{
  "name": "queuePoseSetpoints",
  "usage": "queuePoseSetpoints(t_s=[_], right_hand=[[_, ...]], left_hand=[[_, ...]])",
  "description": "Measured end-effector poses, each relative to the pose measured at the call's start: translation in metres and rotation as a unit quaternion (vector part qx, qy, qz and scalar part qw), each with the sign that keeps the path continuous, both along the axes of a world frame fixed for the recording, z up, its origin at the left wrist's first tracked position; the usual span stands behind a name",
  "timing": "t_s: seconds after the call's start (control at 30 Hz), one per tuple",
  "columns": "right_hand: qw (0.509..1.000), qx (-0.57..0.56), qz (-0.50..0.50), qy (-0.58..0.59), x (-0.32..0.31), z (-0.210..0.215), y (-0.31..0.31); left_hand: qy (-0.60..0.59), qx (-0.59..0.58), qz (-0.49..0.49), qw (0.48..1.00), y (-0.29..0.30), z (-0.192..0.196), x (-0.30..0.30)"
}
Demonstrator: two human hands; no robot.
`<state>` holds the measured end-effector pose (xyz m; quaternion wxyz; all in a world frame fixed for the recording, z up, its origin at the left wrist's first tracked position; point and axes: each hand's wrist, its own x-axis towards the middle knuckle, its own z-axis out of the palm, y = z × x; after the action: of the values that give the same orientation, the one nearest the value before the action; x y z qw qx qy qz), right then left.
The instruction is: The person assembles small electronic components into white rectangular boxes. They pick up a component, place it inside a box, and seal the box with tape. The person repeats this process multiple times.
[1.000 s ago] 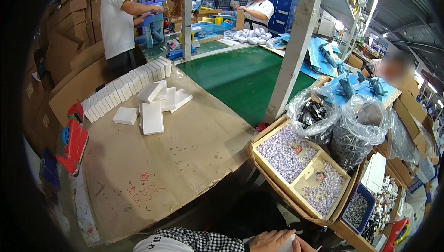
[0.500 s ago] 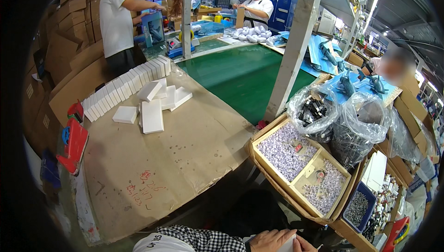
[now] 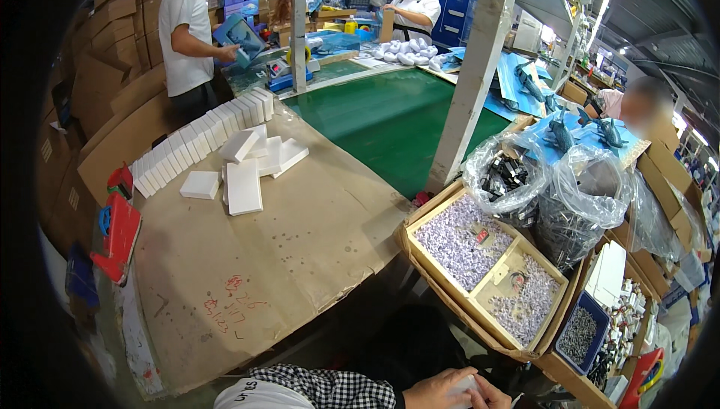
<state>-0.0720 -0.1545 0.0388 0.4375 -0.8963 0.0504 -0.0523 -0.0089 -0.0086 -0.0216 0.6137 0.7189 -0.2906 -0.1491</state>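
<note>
At the lower edge, my left hand point(image 3: 437, 392), in a checked sleeve, is closed around a white flat-sided piece point(image 3: 463, 386). My right hand point(image 3: 491, 393) meets it from the other side, its fingers bent against the same piece. Fingers and the frame's edge hide most of this piece, so its kind does not show. Both hands are in front of my body, between the cardboard-covered table point(image 3: 322, 259) and the wooden parts tray point(image 3: 480, 308). On that table, several white boxes point(image 3: 244, 187) lie in a loose pile beside a long row of upright white boxes point(image 3: 202, 137).
A red tape dispenser point(image 3: 118, 236) sits at the table's left edge. Beyond lies a green conveyor belt point(image 3: 375, 127) with a metal post point(image 3: 476, 71). Right are plastic bags of black parts point(image 3: 510, 176) and a blue bin of screws point(image 3: 581, 334). Several co-workers are around.
My hands have shifted slightly and turned the white piece between them. At the far left, a co-worker has tilted a blue box and drawn it lower. The view has moved slightly.
</note>
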Motion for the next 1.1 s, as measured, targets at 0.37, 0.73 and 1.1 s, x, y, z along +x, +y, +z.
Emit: queuePoseSetpoints(t_s=[0.37, 0.73, 1.1], right_hand=[[0.989, 0.112, -0.100, 0.010, 0.005, -0.007, -0.002], [0.929, 0.333, -0.164, 0.001, -0.027, -0.045, 0.022], [0.920, 0.363, -0.151, -0.005, -0.033, -0.038, 0.024]], left_hand=[[0.292, -0.149, -0.043, 0.944, 0.003, -0.023, 0.007], [0.197, -0.100, 0.000, 0.975, 0.013, -0.008, -0.017], [0.102, -0.035, 0.047, 0.993, 0.008, -0.015, -0.025]])
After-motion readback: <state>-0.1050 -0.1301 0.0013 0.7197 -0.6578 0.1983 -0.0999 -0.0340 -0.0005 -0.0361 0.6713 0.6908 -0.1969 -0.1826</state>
